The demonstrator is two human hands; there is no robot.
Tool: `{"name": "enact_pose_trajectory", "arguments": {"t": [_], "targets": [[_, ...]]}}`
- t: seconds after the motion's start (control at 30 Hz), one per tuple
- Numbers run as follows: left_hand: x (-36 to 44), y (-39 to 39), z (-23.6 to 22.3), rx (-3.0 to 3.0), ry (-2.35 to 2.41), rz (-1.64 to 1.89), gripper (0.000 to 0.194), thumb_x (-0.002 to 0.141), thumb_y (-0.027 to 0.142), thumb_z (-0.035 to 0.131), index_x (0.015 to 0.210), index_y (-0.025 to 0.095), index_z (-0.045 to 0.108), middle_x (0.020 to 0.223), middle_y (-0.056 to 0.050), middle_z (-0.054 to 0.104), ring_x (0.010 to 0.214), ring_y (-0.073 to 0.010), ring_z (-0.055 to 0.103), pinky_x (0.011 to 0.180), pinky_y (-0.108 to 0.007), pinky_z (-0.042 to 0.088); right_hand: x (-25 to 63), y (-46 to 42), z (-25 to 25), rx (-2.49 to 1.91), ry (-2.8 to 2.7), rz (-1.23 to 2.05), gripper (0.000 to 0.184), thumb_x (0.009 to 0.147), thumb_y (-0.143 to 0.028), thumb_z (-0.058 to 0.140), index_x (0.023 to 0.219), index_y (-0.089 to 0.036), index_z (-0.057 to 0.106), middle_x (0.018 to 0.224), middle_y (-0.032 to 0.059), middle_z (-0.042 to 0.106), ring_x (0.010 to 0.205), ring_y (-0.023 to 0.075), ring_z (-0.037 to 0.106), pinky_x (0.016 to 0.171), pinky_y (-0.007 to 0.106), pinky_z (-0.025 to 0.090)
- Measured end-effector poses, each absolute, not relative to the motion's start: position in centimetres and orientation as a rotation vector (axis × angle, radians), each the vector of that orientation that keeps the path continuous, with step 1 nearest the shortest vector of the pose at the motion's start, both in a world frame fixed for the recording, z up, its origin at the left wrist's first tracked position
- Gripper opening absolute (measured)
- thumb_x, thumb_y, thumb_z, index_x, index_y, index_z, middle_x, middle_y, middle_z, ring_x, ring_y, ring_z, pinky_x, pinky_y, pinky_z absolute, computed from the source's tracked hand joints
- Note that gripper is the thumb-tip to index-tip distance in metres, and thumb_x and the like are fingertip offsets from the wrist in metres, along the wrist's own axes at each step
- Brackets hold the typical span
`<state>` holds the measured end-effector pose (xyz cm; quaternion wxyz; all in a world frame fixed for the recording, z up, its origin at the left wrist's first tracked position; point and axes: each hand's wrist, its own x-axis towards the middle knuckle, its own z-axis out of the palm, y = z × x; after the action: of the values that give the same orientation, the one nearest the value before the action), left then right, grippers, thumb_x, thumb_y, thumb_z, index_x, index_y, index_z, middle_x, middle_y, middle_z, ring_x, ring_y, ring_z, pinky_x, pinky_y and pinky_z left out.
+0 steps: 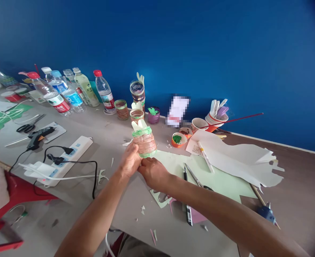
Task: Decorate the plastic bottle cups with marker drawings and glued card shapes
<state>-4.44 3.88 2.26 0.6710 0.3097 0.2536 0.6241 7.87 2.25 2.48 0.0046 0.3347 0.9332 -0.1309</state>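
My left hand (129,159) is wrapped round the lower left side of a painted pot (145,142), brown in the middle with green bands at rim and base. Pale paper petal shapes (139,125) stick up at its far rim. My right hand (154,173) is curled closed just under the pot's base, against the left hand; its fingertips are hidden, and I cannot make out what they hold. Behind the pot stand a smaller brown cup with a paper piece (137,115), a brown and green pot (121,110) and a purple pot (153,116).
Green paint (177,139) sits in a cut cup. To the right are scissors (193,175), a craft knife (189,214), a marker (205,157) and torn white paper (234,157). A power strip (69,160), glue gun (39,138) and several bottles (105,94) occupy the left.
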Motion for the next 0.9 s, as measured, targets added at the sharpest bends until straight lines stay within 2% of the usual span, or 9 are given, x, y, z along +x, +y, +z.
{"name": "enact_pose_trajectory", "arguments": {"t": [0.17,0.5,0.6,0.67,0.77,0.83,0.9], "targets": [[-4.8,4.1,2.2,0.704,0.579,1.433,0.059,0.072,0.052,0.078,0.117,0.017,0.066,0.122,-0.014,0.07,0.126,-0.0352,0.056,0.106,-0.05,0.042,6.9,2.3,2.0,0.942,2.911,-0.304,0.027,0.077,-0.005,0.059,0.1,-0.014,0.071,0.1,0.0147,0.067,0.099,0.0286,0.06,0.083,0.038,0.046],[-5.0,4.3,2.4,0.709,0.577,1.45,0.06,0.07,0.05,0.08,0.118,0.017,0.066,0.12,-0.014,0.071,0.124,-0.0343,0.057,0.105,-0.049,0.043,6.6,3.0,2.5,0.873,2.939,-0.318,0.028,0.083,-0.005,0.054,0.107,-0.007,0.069,0.107,0.0178,0.069,0.103,0.0296,0.059,0.094,0.042,0.043],[-5.0,4.3,2.2,0.711,0.573,1.449,0.06,0.071,0.05,0.079,0.119,0.018,0.065,0.118,-0.013,0.071,0.122,-0.0332,0.059,0.104,-0.048,0.044,7.2,2.6,2.9,0.892,2.961,-0.369,0.022,0.083,-0.007,0.055,0.1,-0.007,0.069,0.102,0.0178,0.069,0.097,0.0272,0.061,0.088,0.04,0.045],[-5.1,4.3,2.2,0.72,0.58,1.436,0.057,0.073,0.05,0.077,0.119,0.018,0.065,0.118,-0.013,0.071,0.12,-0.0325,0.059,0.103,-0.047,0.044,8.1,1.8,3.8,0.909,2.973,-0.413,0.016,0.084,-0.009,0.054,0.089,-0.01,0.069,0.092,0.0138,0.069,0.086,0.0227,0.061,0.081,0.035,0.046],[-5.0,4.2,2.4,0.765,0.569,1.386,0.05,0.076,0.05,0.075,0.115,0.02,0.068,0.12,-0.011,0.07,0.117,-0.0306,0.061,0.099,-0.043,0.046,10.4,0.4,6.3,1.004,3.022,-0.595,0.016,0.083,-0.007,0.051,0.079,-0.016,0.063,0.08,0.004,0.065,0.073,0.0142,0.057,0.071,0.025,0.045],[-4.9,4.1,2.6,0.798,0.575,1.356,0.048,0.075,0.05,0.076,0.112,0.02,0.07,0.115,-0.01,0.071,0.112,-0.0286,0.063,0.094,-0.04,0.048,12.0,-0.2,8.3,1.305,3.108,-1.117,0.016,0.08,-0.007,0.05,0.074,-0.019,0.059,0.076,0.0001,0.062,0.07,0.0119,0.054,0.065,0.022,0.043],[-4.6,4.0,2.6,0.825,0.597,1.318,0.049,0.073,0.05,0.079,0.109,0.018,0.071,0.109,-0.01,0.073,0.104,-0.0269,0.065,0.09,-0.038,0.05,13.3,-0.3,9.8,1.705,3.06,-1.521,0.013,0.081,-0.013,0.051,0.072,-0.02,0.056,0.073,-0.0019,0.057,0.066,0.0111,0.05,0.061,0.022,0.041]]}}
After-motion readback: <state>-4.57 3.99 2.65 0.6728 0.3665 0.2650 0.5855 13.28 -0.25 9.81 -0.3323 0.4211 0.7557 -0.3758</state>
